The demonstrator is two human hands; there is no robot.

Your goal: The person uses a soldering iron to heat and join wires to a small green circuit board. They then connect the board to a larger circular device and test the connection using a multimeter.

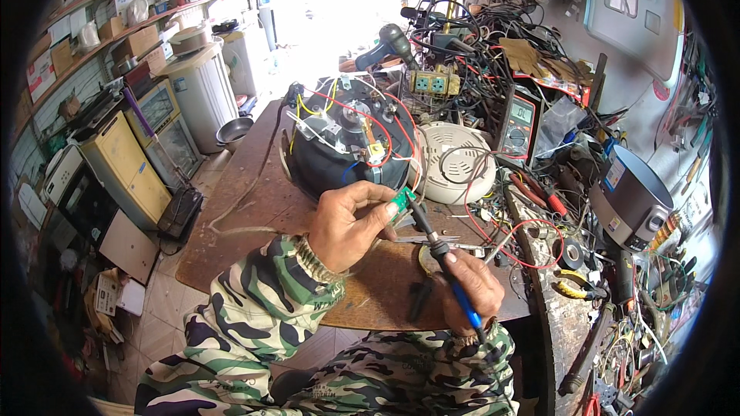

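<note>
Between the thumb and fingers of my left hand (347, 229) is a small green circuit board (402, 202), raised above the wooden table. A soldering iron with a blue and black handle (461, 296) is gripped in my right hand (476, 283). Its tip points up and left to the board; whether it touches cannot be made out. Just behind my hands stands an opened black appliance base (320, 166), with red, yellow and white wires over its exposed inner parts. Beside it lies a round, cream-coloured slotted cover (459, 163).
A multimeter (518, 127) leans beyond the cover, with red and black leads nearby. Yellow-handled pliers (578, 285) and a grey pot-shaped appliance (628, 192) are among tools at right. Tangled cables (493, 38) fill the back. Old appliances (127, 166) line the left floor.
</note>
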